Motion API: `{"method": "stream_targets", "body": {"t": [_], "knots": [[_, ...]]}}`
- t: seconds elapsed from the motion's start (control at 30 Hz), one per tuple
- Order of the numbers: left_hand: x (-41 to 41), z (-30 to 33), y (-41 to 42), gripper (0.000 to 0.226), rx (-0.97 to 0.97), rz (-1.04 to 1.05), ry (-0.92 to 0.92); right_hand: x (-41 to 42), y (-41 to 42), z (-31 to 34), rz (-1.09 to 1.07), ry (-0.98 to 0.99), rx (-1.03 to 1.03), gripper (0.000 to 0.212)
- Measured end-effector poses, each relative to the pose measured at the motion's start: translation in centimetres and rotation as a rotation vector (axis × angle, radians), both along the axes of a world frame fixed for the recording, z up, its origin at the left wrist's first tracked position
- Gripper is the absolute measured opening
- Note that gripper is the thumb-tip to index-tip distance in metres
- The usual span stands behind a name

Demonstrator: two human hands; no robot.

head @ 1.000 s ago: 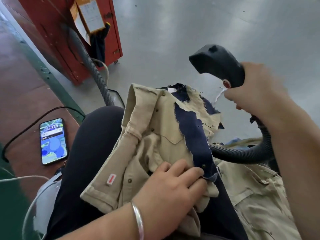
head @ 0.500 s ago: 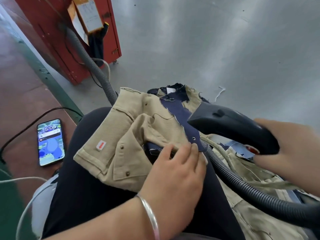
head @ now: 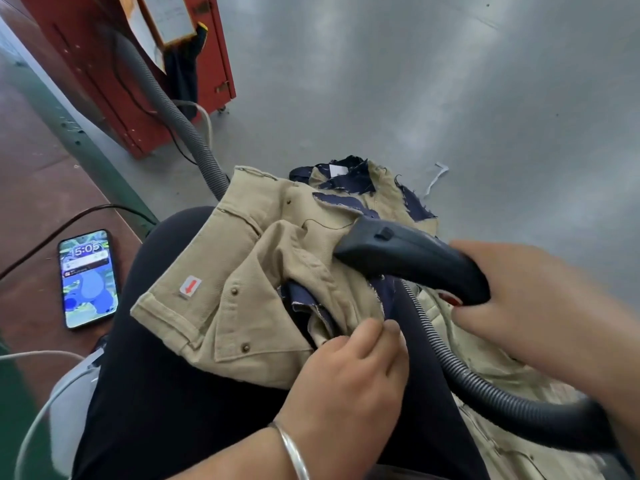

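A beige shirt with navy lining and frayed edges lies bunched across my lap, a small red-arrow sticker on it. My left hand, with a silver bangle at the wrist, pinches a fold of the shirt near its lower middle. My right hand grips the handle of a black suction nozzle, whose tip presses on the shirt's centre. Its ribbed black hose curves down past my right forearm.
A phone with a lit screen lies on the brown bench at left, cables beside it. A red cabinet stands at the back left with a grey ribbed hose running from it. More beige garments lie at right. Grey floor lies ahead.
My right hand swung the nozzle down from in the air onto the shirt and slid its tip left. My left hand shifted from pressing flat to pinching the fabric.
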State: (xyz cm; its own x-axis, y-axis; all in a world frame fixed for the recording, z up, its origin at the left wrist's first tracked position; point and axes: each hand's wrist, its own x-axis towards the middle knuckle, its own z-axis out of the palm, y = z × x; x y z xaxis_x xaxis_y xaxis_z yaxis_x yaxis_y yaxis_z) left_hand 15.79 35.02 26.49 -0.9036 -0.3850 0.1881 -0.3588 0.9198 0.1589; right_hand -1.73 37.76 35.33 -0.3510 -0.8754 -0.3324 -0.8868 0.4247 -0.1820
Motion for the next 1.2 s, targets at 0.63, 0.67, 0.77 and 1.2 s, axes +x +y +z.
{"method": "stream_targets", "body": {"t": [0.63,0.67,0.77,1.2], "knots": [[1.6,-0.7,-0.3,0.044,0.144,-0.075,0.022,-2.1,5.0,1.8,-0.080,-0.061,-0.035,0.040],[1.5,-0.6,-0.3,0.044,0.144,-0.075,0.022,-1.6,5.4,1.6,-0.074,-0.049,0.008,0.041],[1.6,-0.4,-0.3,0.046,0.155,-0.070,0.006,0.0,5.0,1.3,-0.048,-0.055,0.109,0.034],[1.7,0.2,-0.2,0.051,0.215,-0.054,-0.042,-1.8,-6.2,-3.4,-0.186,-0.004,-0.217,0.019]]}}
